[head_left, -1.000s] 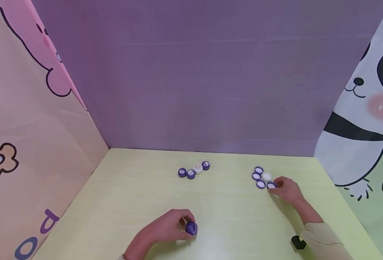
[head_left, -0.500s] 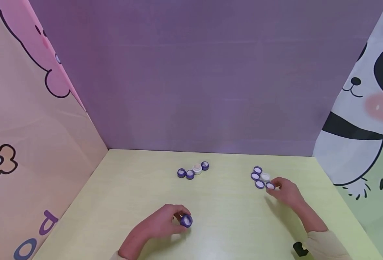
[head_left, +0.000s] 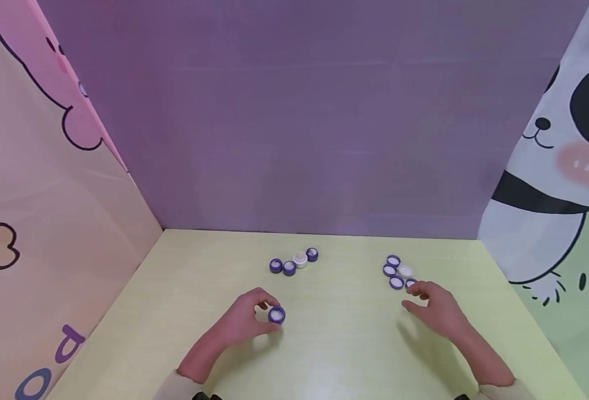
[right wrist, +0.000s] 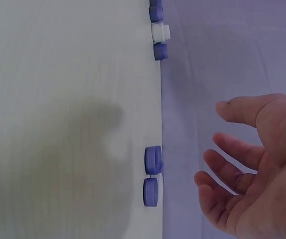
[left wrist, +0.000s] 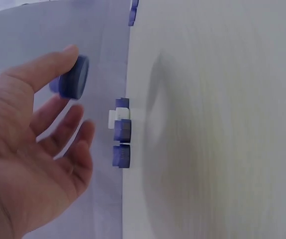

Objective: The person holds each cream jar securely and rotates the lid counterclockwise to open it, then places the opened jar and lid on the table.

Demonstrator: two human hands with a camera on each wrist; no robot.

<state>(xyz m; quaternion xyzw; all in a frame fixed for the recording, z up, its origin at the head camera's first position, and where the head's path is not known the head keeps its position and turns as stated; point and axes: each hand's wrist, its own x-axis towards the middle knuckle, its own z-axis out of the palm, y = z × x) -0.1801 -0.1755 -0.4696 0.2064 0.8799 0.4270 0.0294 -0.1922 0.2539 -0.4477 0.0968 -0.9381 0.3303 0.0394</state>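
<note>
My left hand (head_left: pixel 244 319) pinches a small round purple jar (head_left: pixel 276 315) between thumb and fingertips, its pale round end facing up and toward me. In the left wrist view this jar (left wrist: pixel 74 78) is held over the table, the other fingers loosely bent below it. My right hand (head_left: pixel 439 311) is apart from the things around it, thumb and fingers spread with nothing between them. Closest to its fingertips is a purple lid (head_left: pixel 411 283), partly covered by the index finger in the head view. It belongs to a cluster of flat purple lids (head_left: pixel 397 283) around a white lid (head_left: pixel 405 270).
Further back, left of the lids, stand several small purple jars (head_left: pixel 289 268) in a row with a white jar (head_left: pixel 300 259) among them. The pale table (head_left: pixel 334 344) ends at a purple backdrop (head_left: pixel 314 139). Printed cloth walls flank both sides.
My right hand has let go of the purple lid at the cluster and drawn back toward me. My left hand has carried the jar forward and slightly left, turning its pale end up.
</note>
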